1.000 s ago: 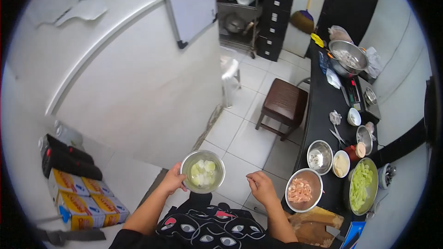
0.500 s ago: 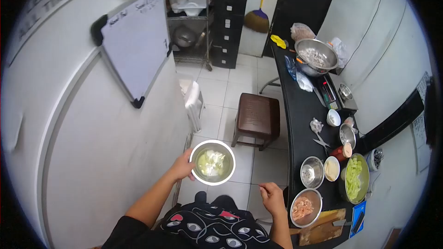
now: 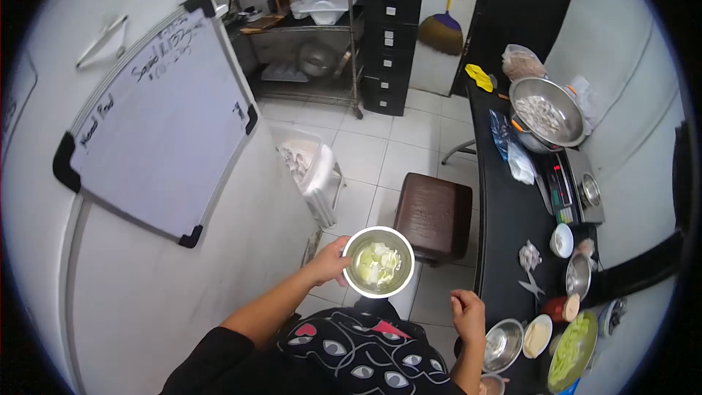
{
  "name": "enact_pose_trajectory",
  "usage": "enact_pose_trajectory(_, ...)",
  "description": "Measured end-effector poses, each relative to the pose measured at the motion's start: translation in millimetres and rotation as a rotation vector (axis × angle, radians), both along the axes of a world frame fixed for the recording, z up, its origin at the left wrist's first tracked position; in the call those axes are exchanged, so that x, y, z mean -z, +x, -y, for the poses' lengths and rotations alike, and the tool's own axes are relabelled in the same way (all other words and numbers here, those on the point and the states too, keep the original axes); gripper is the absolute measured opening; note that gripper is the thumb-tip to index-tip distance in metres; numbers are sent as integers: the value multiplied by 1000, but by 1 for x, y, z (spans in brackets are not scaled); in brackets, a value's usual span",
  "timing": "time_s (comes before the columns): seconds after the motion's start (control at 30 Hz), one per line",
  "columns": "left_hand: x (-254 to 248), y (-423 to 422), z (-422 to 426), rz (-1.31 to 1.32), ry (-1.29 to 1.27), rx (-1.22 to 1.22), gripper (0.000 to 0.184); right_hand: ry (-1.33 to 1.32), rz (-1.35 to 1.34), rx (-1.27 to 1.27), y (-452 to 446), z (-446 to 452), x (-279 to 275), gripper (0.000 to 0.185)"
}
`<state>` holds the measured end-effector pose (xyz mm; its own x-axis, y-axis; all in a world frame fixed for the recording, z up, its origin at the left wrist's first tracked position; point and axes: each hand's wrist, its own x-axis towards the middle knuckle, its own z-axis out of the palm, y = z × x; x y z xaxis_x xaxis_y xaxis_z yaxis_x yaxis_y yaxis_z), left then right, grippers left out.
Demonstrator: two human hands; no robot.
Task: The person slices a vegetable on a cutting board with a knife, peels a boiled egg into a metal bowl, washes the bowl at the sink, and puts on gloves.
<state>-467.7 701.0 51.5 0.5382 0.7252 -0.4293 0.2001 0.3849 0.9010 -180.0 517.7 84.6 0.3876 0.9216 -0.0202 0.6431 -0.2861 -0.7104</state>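
A steel bowl (image 3: pixel 379 291) with pale green and white pieces in liquid is held level in front of my body. My left hand (image 3: pixel 329 261) grips its left rim, with the thumb on the edge. To the right of the bowl, my right hand (image 3: pixel 468 314) hangs beside the black table (image 3: pixel 504 271) with its fingers curled in; whether they hold anything is too small to tell. Closest to that hand on the table is an empty-looking steel bowl (image 3: pixel 503 346), beside a white bowl of pale paste (image 3: pixel 537 336).
A brown stool (image 3: pixel 435 213) stands ahead, left of the table. Scissors (image 3: pixel 531 285), a scale (image 3: pixel 561 183), a large pot (image 3: pixel 542 113) and a green-filled bowl (image 3: pixel 572 351) are on the table. A whiteboard (image 3: pixel 164 124) hangs left; a white bin (image 3: pixel 318 168) stands beyond the wall's end.
The view has moved forward along the aisle, bringing the stool and shelves closer. My left hand still carries the bowl, now farther right in view. The pink meat bowl has slid mostly out of view below.
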Motion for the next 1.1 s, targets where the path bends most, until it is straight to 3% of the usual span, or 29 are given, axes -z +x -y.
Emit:
enact_pose_trajectory(0.13,-10,35,-41,-37,-11,-19,42,119,22,-78,46,-58,-12,12)
enact_pose_trajectory(0.33,-8,71,-105,-66,-10,-48,39,16,-5,-81,89,-126,-20,13)
enact_pose_trajectory(0.53,-6,111,-188,-95,-35,16,42,-100,-116,-40,94,-173,-7,15)
enact_pose_trajectory(0.63,-16,140,-245,-106,-1,74,44,-12,16,-82,99,-198,14,15)
enact_pose_trajectory(0.87,14,194,-393,-59,-15,352,42,-185,-117,245,83,-281,22,16)
enact_pose_trajectory(1.1,-17,213,-511,-82,68,435,40,-256,-288,341,68,-386,24,16)
